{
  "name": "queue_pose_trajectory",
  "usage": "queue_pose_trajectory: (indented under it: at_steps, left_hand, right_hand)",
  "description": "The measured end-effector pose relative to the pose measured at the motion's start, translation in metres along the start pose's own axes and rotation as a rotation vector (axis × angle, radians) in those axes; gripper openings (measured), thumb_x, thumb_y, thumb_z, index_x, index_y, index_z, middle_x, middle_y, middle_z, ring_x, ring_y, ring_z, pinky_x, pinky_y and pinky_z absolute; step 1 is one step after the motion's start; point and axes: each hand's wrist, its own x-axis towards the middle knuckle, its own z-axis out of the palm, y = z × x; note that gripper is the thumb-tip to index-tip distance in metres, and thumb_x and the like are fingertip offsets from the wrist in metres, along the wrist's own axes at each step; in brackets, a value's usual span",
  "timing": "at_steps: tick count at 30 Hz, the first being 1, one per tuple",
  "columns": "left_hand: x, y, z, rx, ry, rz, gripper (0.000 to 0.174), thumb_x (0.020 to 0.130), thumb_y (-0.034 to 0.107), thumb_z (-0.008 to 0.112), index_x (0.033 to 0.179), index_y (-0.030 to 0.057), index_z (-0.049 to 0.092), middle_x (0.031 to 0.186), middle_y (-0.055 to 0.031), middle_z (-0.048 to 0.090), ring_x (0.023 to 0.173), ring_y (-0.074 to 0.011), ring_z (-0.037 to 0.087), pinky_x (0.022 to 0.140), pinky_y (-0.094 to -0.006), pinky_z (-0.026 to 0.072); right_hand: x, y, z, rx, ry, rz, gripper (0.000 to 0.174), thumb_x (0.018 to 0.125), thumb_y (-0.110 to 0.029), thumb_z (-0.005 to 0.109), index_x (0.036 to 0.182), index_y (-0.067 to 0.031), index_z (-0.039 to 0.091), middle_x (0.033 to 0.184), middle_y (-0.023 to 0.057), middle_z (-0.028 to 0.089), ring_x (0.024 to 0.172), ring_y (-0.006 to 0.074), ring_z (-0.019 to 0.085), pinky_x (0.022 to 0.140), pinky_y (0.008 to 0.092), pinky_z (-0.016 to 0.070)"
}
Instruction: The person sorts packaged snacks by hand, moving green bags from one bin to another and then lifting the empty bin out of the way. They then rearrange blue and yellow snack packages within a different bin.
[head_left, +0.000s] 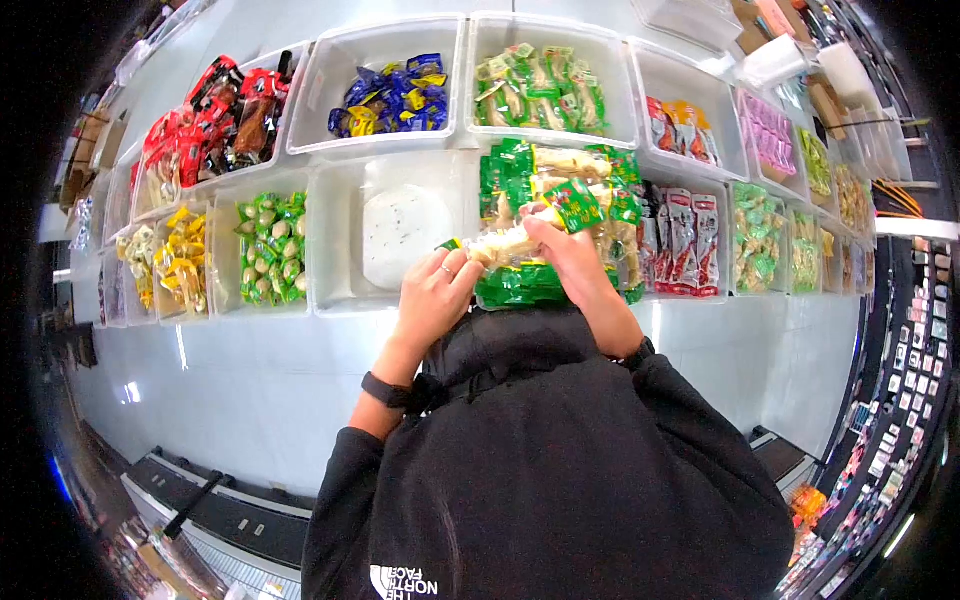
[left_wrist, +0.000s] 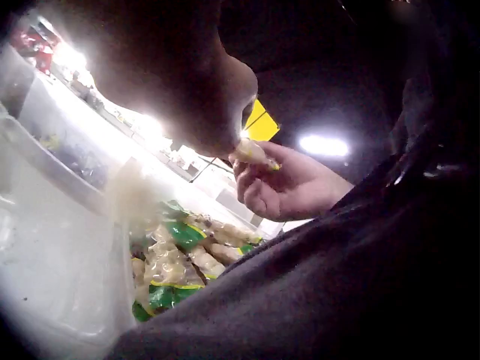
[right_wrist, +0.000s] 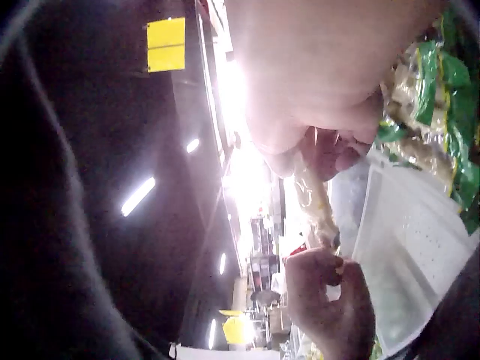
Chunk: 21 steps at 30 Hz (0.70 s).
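A clear snack packet (head_left: 502,246) with pale food inside and green ends is stretched between the two hands. My left hand (head_left: 436,293), with a ring on one finger, pinches its left end. The other end is pinched between thumb and fingers of my right hand (head_left: 578,262). In the right wrist view the pale packet (right_wrist: 313,199) spans from one hand to the other. Just below the hands is a heaped bin of similar green-and-clear packets (head_left: 520,285). The left wrist view shows the right hand (left_wrist: 289,186) gripping the packet's end.
Left of the heap stands a plastic bin (head_left: 345,235) with small dark specks on its bottom. Around it are bins of blue packets (head_left: 395,100), red packets (head_left: 215,125), green egg-like packets (head_left: 272,245) and red-and-white pouches (head_left: 688,240). A pale table surface (head_left: 260,385) runs in front.
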Motion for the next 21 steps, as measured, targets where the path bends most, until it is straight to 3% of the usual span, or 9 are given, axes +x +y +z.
queue_pose_trajectory:
  at_steps: [5,8,10,13,21]
  left_hand:
    - [0.028,0.010,0.017,-0.003,-0.092,0.164,0.018,0.071,0.010,0.054,0.089,0.0092,0.051,0.081,-0.0029,0.051,0.080,-0.0194,0.051,0.070,-0.0320,0.0431]
    - [0.040,0.018,0.027,0.008,-0.201,0.276,0.022,0.074,0.012,0.051,0.095,0.0086,0.050,0.086,-0.0024,0.051,0.084,-0.0175,0.051,0.077,-0.0310,0.0419]
    - [0.050,0.022,0.038,-0.008,-0.216,0.330,0.026,0.075,0.011,0.051,0.101,0.0087,0.053,0.085,-0.0041,0.051,0.085,-0.0210,0.052,0.080,-0.0331,0.0424]
    - [0.065,0.024,0.049,0.024,-0.225,0.355,0.029,0.075,0.010,0.051,0.103,0.0084,0.053,0.087,-0.0039,0.051,0.087,-0.0202,0.052,0.081,-0.0329,0.0421]
    - [0.055,0.007,0.076,-0.032,-0.266,0.281,0.024,0.073,0.009,0.054,0.097,0.0086,0.053,0.089,-0.0058,0.052,0.089,-0.0226,0.051,0.082,-0.0348,0.0401]
  right_hand:
    - [-0.020,-0.001,-0.064,0.155,0.149,0.025,0.025,0.081,-0.015,0.063,0.103,-0.0058,0.058,0.091,0.0045,0.064,0.078,0.0132,0.062,0.064,0.0258,0.0488]
    - [-0.022,0.003,-0.097,0.158,0.182,0.008,0.023,0.083,-0.013,0.060,0.105,-0.0075,0.056,0.093,0.0022,0.062,0.079,0.0125,0.061,0.068,0.0259,0.0487]
    - [-0.018,0.007,-0.113,0.178,0.222,0.003,0.023,0.082,-0.011,0.060,0.104,-0.0066,0.056,0.093,0.0026,0.062,0.077,0.0135,0.061,0.067,0.0251,0.0492]
    - [-0.003,0.015,-0.130,0.331,0.324,0.008,0.022,0.080,-0.007,0.061,0.101,-0.0057,0.057,0.092,0.0044,0.063,0.078,0.0159,0.062,0.070,0.0268,0.0500]
    - [0.020,0.053,-0.139,0.385,0.463,-0.012,0.023,0.077,-0.002,0.063,0.098,-0.0026,0.055,0.090,0.0102,0.064,0.078,0.0224,0.063,0.068,0.0315,0.0529]
